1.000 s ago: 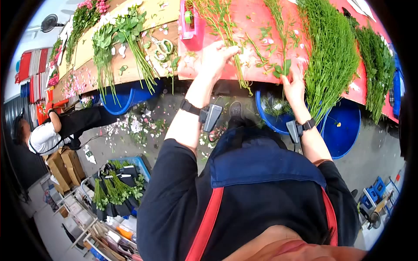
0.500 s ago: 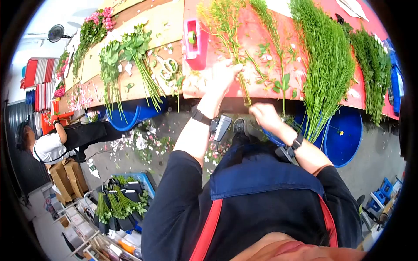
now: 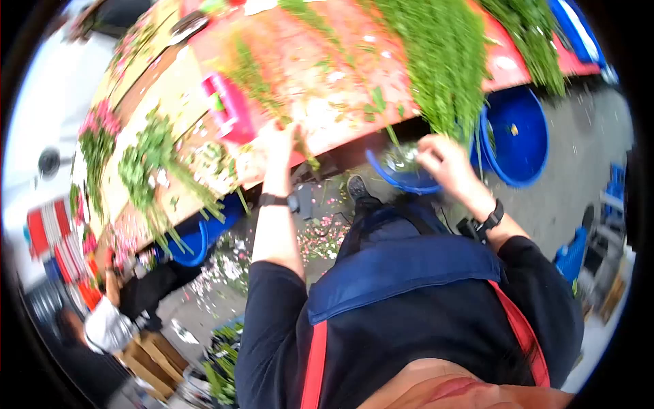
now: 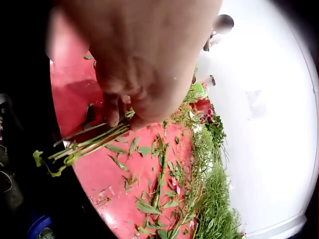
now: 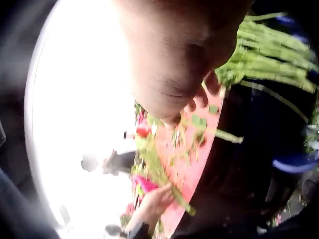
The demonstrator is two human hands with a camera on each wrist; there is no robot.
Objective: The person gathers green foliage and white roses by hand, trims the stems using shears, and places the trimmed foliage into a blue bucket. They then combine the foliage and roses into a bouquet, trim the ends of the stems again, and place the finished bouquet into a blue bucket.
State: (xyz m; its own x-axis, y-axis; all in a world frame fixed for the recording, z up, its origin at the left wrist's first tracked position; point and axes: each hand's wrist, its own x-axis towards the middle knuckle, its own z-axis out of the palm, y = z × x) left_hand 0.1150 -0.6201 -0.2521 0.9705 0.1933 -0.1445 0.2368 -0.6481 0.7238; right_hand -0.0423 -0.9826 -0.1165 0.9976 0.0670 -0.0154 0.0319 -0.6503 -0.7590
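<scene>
My left hand grips a thin bunch of leafy green stems near the front edge of the red tabletop. In the left wrist view, the bare stem ends jut out between its thumb and fingers. My right hand hangs over the front edge, its fingers loosely bent and nothing seen between them. Right beside it are the lower stems of a big bunch of feathery greenery. Between the hands, a smaller sprig lies with its stem over the edge.
A pink tape dispenser stands left of my left hand. Leaf scraps litter the red tabletop. Flower stems lie farther left. Blue buckets stand below the edge. Another person is at the far left.
My right hand left the middle sprig, passed by the ends of the bunch in my left hand, then swung right toward the big bunch. My left hand kept its grip. The head view has turned.
</scene>
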